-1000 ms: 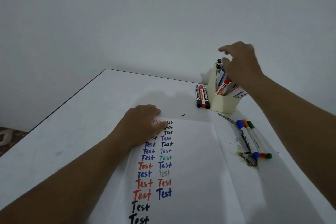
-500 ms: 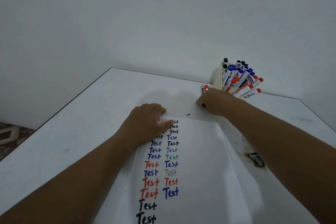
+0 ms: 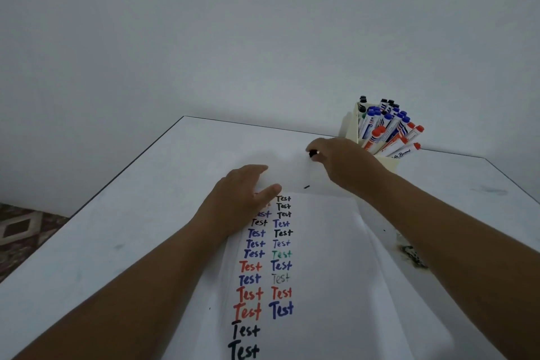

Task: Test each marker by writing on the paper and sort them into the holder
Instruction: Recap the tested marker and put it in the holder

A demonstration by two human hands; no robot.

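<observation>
Beside the crowded holder [image 3: 387, 162], our right hand [image 3: 344, 165] curls around a black marker [image 3: 313, 153] while our left hand [image 3: 242, 197] lies flat, pinning the paper [image 3: 336, 272]; hazard: a careless lift may knock the leaning markers [image 3: 388, 128] out.

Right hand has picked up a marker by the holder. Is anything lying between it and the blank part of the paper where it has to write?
Nothing visible does. The right hand grips a black-tipped marker just beyond the paper's far edge. Only a small dark mark lies on the table there, flat. The left hand rests on the paper's upper left, aside from the blank right column.
</observation>
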